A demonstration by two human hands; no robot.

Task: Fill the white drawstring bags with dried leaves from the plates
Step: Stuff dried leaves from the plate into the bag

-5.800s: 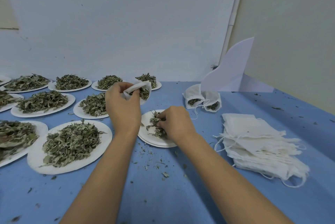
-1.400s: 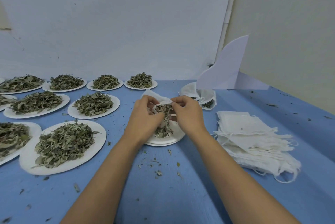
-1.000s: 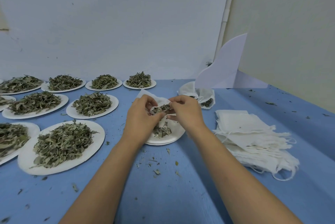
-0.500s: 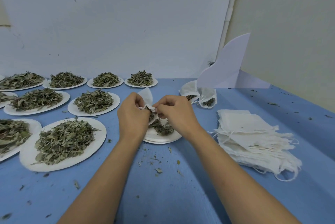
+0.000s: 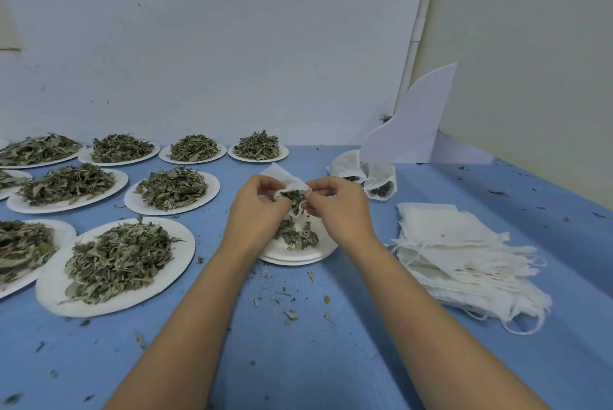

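Observation:
A white drawstring bag (image 5: 282, 177) hangs above a nearly empty white plate (image 5: 300, 252), its mouth held wide between both hands. My left hand (image 5: 257, 207) pinches the bag's left rim. My right hand (image 5: 338, 207) pinches the right rim. Dried leaves (image 5: 294, 196) show inside the bag's mouth. A small heap of dried leaves (image 5: 297, 235) lies on the plate under the hands. Two filled bags (image 5: 373, 177) lie behind my right hand.
Several white plates heaped with dried leaves (image 5: 116, 258) cover the left half of the blue table (image 5: 298, 360). A stack of flat white bags (image 5: 464, 253) lies at the right. A white card stand (image 5: 414, 124) leans in the back corner. Leaf crumbs are scattered near the plate.
My right hand left the plate's leaves and came up to the bag. Both hands now hold the bag's mouth wider, and leaves show inside it.

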